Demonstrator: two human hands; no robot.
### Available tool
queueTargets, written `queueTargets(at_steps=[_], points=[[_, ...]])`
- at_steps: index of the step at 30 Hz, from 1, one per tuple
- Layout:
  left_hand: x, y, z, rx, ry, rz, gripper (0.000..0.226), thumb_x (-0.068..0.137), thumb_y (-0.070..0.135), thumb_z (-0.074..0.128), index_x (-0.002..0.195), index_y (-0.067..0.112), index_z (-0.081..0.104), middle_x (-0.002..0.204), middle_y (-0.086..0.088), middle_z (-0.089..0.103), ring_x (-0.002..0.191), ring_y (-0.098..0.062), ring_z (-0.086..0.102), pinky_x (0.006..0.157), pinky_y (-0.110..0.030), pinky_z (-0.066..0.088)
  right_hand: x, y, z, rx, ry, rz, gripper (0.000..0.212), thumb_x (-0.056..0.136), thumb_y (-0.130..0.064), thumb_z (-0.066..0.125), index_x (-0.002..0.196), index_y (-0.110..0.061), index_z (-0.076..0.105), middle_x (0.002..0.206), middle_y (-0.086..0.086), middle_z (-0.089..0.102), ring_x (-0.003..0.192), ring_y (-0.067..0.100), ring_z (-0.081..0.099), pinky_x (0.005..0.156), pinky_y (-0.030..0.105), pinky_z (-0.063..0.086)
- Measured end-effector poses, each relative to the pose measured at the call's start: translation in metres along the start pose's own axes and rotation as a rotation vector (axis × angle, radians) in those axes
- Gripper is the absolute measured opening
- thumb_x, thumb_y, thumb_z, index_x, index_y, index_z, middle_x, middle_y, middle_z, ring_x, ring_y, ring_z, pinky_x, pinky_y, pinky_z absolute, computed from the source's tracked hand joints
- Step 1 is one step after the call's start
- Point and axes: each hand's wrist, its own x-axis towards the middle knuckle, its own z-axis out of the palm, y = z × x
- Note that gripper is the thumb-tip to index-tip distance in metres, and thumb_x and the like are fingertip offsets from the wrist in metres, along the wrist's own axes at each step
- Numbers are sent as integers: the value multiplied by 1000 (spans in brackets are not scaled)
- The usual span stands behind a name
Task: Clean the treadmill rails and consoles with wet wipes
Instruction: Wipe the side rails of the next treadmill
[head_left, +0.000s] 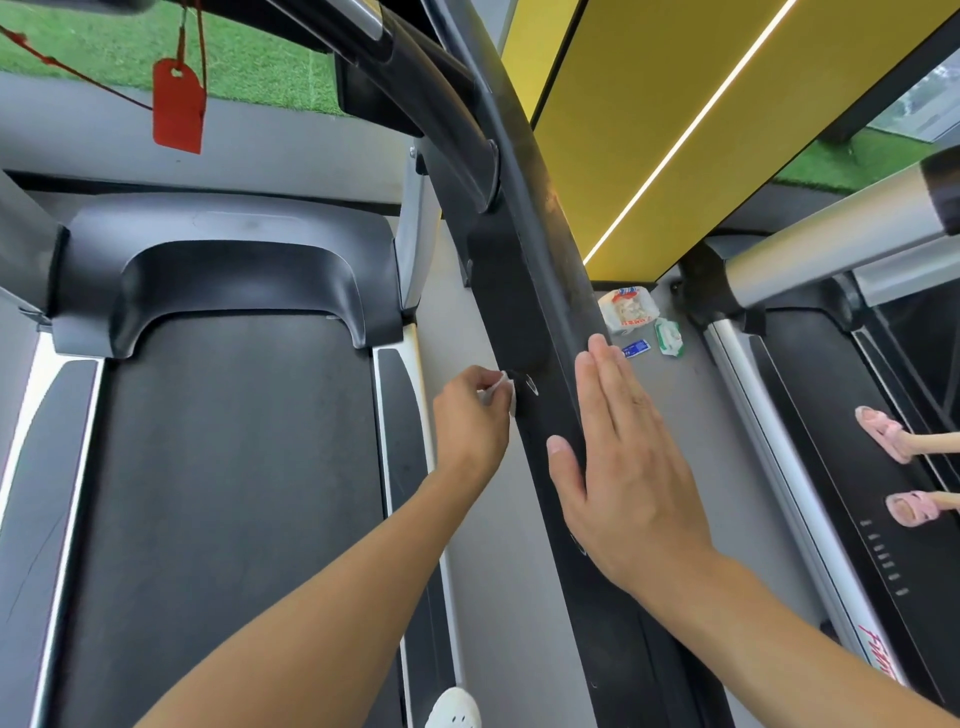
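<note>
The treadmill's black right rail (524, 249) runs from the upper middle down to the bottom right. My left hand (470, 415) pinches a small white wet wipe (496, 387) and holds it against the rail's left side, beside a small oval fitting (531, 385). On the rail's right side lies my right hand (618, 457), flat with straight fingers, thumb on the rail's top face. The treadmill belt (234, 493) fills the lower left.
A red safety tag (178, 106) hangs at the upper left. On the grey floor beyond the rail lie a wet wipe pack (667, 338), a white bag (626, 309) and a small blue packet (636, 348). Another person's feet in pink sandals (883, 431) stand on the neighbouring treadmill at right.
</note>
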Motion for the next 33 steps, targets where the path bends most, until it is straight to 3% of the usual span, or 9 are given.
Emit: queueTargets(at_steps=[2, 5, 9, 14, 21, 28, 33], points=[[-1, -1, 1, -26, -2, -32, 16, 98, 22, 58, 103, 12, 69, 88, -3, 72, 81, -18, 70, 68, -25, 53, 1, 0, 0, -3, 1, -1, 67, 98, -35, 33, 156, -8, 13, 164, 7, 10, 151, 19, 8, 118, 42, 29], [-10, -1, 1, -55, 1, 3, 16, 99, 23, 58, 99, 12, 70, 82, 0, 71, 76, -12, 67, 60, -12, 46, 0, 0, 0, -10, -4, 0, 66, 98, -34, 35, 156, -7, 15, 164, 7, 10, 151, 18, 8, 118, 42, 30], [-16, 5, 2, -81, 10, 34, 18, 98, 24, 58, 99, 11, 72, 86, 2, 72, 78, -10, 66, 59, -5, 44, 0, -1, -1, -30, -3, -1, 67, 98, -34, 34, 156, -7, 15, 164, 7, 10, 152, 18, 7, 118, 41, 30], [-18, 21, -4, -106, -10, 133, 18, 97, 24, 61, 92, 11, 73, 84, 8, 71, 74, -4, 61, 64, -4, 42, 0, -1, 0, -24, 2, -6, 66, 98, -34, 33, 156, -7, 14, 164, 7, 9, 151, 19, 8, 117, 42, 31], [-26, 40, -3, -204, 42, 217, 9, 96, 21, 64, 96, 17, 72, 82, 5, 71, 72, -4, 61, 66, -8, 44, 1, -1, 0, -20, 14, -10, 66, 98, -35, 31, 156, -9, 12, 164, 6, 8, 151, 18, 8, 118, 41, 29], [-36, 47, -7, -188, 28, 332, 8, 95, 17, 67, 100, 24, 69, 94, 9, 70, 89, -4, 64, 75, -10, 49, 1, -1, 1, -11, 23, -11, 66, 97, -35, 32, 155, -8, 15, 164, 7, 11, 151, 18, 9, 118, 41, 28], [-35, 45, -5, -222, 44, 315, 9, 95, 17, 66, 99, 25, 69, 92, 7, 70, 88, -8, 66, 76, -16, 51, 1, -1, 0, -15, 27, -12, 66, 97, -34, 31, 155, -7, 15, 164, 7, 11, 151, 18, 9, 118, 41, 30]])
